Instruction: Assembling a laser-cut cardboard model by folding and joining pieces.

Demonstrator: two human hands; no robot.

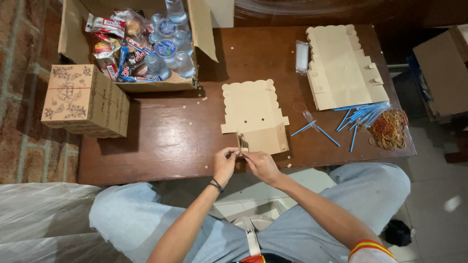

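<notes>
I sit at the near edge of a dark wooden worktop (161, 136) with both hands meeting over a flat tan cardboard box blank (253, 114) that has scalloped edges. It lies on the worktop just beyond my hands, at the middle near side. My left hand (225, 164) and my right hand (261, 165) are close together, almost touching, and the fingers of both pinch a small upright flap (241, 143) at the near end of the blank, which stands bent up from the flat sheet. To the far right lies a stack of flat blanks (341, 68) of the same kind, with a small clear packet (302, 57) just left of it. Near that stack, blue straws (363, 116) are scattered, and beside them, at the right edge, a heap of rubber bands (388, 129). At the far left an open carton (131, 44) holds snack packets and small water bottles, and left of it sits a closed printed cardboard box (85, 100).
</notes>
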